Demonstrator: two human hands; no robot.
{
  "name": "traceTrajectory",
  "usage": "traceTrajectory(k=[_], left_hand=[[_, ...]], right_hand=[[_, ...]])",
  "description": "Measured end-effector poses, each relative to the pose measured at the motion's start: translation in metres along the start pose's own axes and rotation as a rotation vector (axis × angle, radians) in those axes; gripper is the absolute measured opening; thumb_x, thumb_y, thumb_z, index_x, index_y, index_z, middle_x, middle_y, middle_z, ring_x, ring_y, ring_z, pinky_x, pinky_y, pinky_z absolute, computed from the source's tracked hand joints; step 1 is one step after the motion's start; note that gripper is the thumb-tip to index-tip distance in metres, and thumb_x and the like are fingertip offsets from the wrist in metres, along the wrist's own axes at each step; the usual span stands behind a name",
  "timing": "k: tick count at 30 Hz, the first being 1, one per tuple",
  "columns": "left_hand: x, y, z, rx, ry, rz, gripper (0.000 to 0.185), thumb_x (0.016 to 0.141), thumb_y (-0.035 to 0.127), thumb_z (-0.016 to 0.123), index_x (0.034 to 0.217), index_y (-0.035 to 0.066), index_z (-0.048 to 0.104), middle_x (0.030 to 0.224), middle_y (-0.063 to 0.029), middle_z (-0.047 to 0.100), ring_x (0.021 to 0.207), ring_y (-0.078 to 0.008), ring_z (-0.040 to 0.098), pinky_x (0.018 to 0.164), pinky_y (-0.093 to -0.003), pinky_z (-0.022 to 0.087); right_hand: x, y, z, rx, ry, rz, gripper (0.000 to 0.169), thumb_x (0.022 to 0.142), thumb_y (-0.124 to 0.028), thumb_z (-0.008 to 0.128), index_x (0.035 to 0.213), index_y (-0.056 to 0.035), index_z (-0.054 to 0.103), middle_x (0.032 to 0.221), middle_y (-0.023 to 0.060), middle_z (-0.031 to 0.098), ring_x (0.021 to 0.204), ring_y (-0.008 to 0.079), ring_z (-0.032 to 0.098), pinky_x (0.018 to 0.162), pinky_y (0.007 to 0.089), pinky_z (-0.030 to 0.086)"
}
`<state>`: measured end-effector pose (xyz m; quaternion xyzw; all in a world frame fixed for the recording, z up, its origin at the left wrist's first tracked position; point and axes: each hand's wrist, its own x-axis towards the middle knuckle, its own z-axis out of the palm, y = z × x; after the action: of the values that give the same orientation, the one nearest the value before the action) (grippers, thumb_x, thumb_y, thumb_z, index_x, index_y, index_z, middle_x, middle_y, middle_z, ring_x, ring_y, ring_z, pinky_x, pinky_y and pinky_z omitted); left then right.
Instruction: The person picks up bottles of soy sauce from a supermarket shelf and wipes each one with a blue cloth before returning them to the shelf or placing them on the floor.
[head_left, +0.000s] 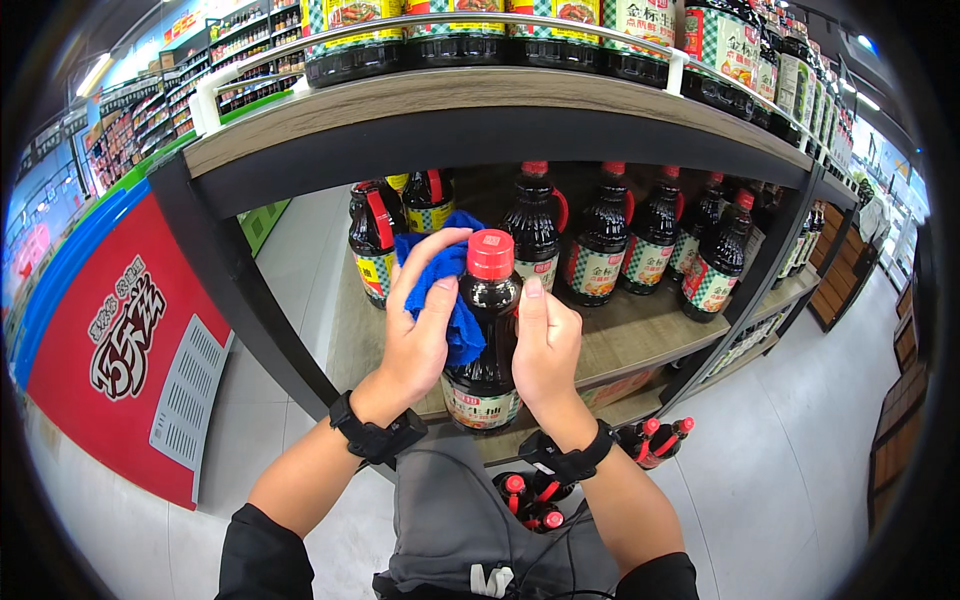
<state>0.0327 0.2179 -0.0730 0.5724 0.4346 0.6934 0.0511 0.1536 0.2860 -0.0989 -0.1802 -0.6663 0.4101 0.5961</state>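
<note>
A large dark soy sauce bottle (484, 397) with a red cap and a printed label is upright between my hands, in front of the shelf. My left hand (420, 322) presses a blue cloth (465, 341) against the bottle's left shoulder, its thumb and fingers around the cloth. On the right side, my right hand (549, 341) is curled at the bottle's neck, where its handle would be; the handle itself is mostly hidden by the fingers. Each wrist wears a black strap with a small device.
Similar bottles (600, 262) stand on the lower wooden shelf (622, 337), others above behind a metal rail (540, 22). Several bottles (529, 502) stand on the floor near my legs, more (660, 442) to the right. A red freezer cabinet (127, 337) is at left, a dark shelf post (262, 300) beside it.
</note>
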Motion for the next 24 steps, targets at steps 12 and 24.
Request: traceTrajectory(k=[12, 24], left_hand=[[0.066, 0.068, 0.010, 0.780, -0.379, 0.475, 0.037, 0.062, 0.009, 0.073, 0.098, 0.012, 0.071, 0.088, -0.0148, 0.055, 0.074, -0.0356, 0.060, 0.064, -0.0379, 0.050], [0.072, 0.057, 0.002, 0.122, -0.355, -0.314, 0.028, 0.086, 0.024, 0.069, 0.099, -0.001, 0.066, 0.080, -0.0052, 0.067, 0.075, -0.0117, 0.066, 0.069, -0.0278, 0.054]], right_hand=[[0.001, -0.005, -0.003, -0.019, -0.068, -0.029, 0.040, 0.104, -0.023, 0.043, 0.074, 0.0015, 0.054, 0.061, -0.0019, 0.047, 0.059, 0.0057, 0.039, 0.052, 0.0267, 0.031], [0.003, -0.005, -0.004, -0.013, -0.039, 0.022, 0.045, 0.104, -0.026, 0.047, 0.068, 0.0022, 0.048, 0.053, 0.0063, 0.037, 0.050, 0.0136, 0.032, 0.048, 0.0327, 0.030]])
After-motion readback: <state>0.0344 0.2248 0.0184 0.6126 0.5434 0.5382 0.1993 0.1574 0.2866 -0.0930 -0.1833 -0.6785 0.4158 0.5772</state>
